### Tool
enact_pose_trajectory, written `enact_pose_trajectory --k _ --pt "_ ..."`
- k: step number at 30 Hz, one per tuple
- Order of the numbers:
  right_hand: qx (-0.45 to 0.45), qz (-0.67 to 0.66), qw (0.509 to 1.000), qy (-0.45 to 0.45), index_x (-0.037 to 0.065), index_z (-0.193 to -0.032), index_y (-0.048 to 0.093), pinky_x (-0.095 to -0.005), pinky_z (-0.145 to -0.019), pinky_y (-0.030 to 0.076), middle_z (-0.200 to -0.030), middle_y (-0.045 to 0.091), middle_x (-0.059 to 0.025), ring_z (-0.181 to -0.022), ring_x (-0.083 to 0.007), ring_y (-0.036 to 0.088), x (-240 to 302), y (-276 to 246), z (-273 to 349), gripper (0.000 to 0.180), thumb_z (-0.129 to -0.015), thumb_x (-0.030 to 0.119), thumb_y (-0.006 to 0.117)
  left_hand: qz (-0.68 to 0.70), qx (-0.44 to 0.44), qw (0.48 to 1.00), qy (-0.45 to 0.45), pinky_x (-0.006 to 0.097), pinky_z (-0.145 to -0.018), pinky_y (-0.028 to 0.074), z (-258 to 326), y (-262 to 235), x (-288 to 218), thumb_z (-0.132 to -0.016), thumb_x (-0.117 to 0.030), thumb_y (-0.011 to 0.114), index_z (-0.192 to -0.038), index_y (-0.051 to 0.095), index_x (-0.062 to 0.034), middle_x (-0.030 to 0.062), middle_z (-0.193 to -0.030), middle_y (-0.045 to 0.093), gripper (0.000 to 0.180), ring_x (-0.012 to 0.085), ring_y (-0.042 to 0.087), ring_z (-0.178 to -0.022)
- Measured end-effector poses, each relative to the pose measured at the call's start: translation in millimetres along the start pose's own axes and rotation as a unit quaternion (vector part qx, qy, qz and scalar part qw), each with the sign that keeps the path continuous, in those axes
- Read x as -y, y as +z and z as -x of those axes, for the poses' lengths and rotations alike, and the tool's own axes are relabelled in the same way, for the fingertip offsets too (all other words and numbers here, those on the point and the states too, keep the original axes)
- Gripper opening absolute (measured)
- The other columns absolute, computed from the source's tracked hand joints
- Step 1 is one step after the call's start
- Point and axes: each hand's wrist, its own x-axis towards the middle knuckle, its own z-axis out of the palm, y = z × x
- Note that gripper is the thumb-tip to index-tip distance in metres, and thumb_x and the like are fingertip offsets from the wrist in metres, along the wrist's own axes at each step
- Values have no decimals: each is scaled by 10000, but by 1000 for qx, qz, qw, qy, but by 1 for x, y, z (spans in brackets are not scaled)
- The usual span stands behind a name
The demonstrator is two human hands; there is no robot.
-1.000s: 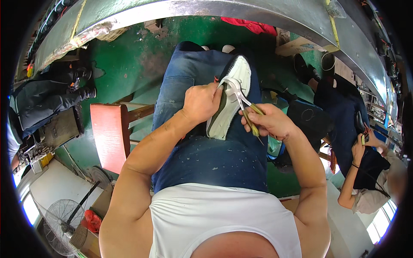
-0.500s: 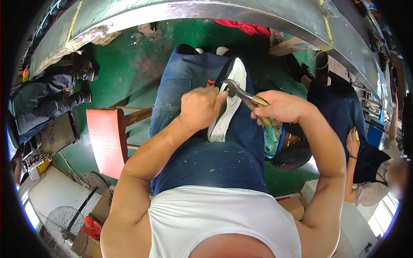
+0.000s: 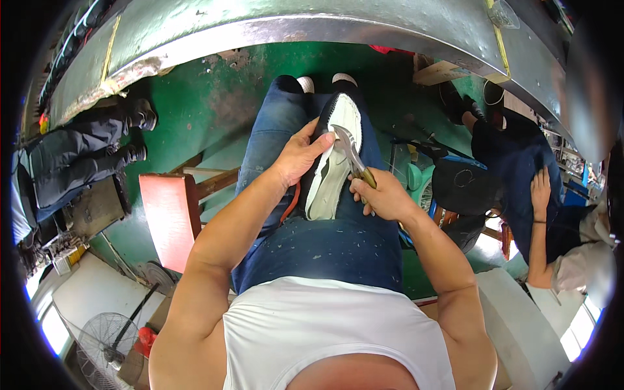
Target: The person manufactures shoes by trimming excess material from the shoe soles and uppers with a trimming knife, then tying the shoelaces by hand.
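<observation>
Across my thighs lies a shoe upper [image 3: 337,179] with its white sole side facing up and a dark, stitched edge around it. Its toe points away from me. My left hand [image 3: 302,153] is wrapped around the left side of the shoe, the thumb pressing on the white underside near the forefoot. In my right hand [image 3: 383,195] are metal pincers [image 3: 350,148] with brass-coloured handles, gripped to the right of the shoe. The jaws rest at the forefoot close to my left thumb; whether they bite on the edge is hidden.
A metal-edged workbench [image 3: 273,29] curves across the far side. A red-topped stool [image 3: 168,218] stands to my left. People sit on both sides; the right one's hand [image 3: 540,193] lies on dark clothing. A green fan [image 3: 419,182] and dark bag [image 3: 465,188] are at right, a wire fan [image 3: 104,341] lower left.
My left hand has gone from a closed grip above the shoe to holding its side. My right hand has swung the pincers nearer to me, handles now more upright along the shoe.
</observation>
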Motion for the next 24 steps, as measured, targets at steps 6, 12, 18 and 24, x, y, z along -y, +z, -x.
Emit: enact_pose_trajectory --k 6,12,18,24 --pt "88 -289 953 29 -19 -1101 577 -205 -434 380 -838 615 -65 -621 -112 566 -32 -1 -5 268 -1010 234 582 24 -32 999 -30 326 -974 486 -4 13 -4 -917 -269 737 -1369 537 -36 58 -1172 661 546 160 620 -1068" --pt "209 -349 911 63 -63 -1222 542 -216 -480 509 -989 656 -119 -829 -188 665 -47 -50 -2 365 -983 205 610 -116 -68 989 -67 330 -923 506 -14 23 -14 -873 -191 738 -1315 558 20 92 -1128 668 521 174 639 -1010" --pt "83 -24 996 27 -40 -1132 584 -326 -576 584 -971 687 -119 -818 -190 693 21 -73 21 382 -1019 320 527 -136 -76 984 -86 336 -860 552 -13 27 -23 -878 -157 711 -1266 557 50 137 -1117 672 466 209 684 -962" --pt "-38 198 976 -82 -28 -901 602 -349 -627 512 -762 662 -104 -658 -179 655 37 -58 -18 399 -1020 340 501 -195 -45 972 -125 373 -853 575 -19 20 -27 -865 -133 724 -1283 537 45 148 -1128 673 491 228 696 -969"
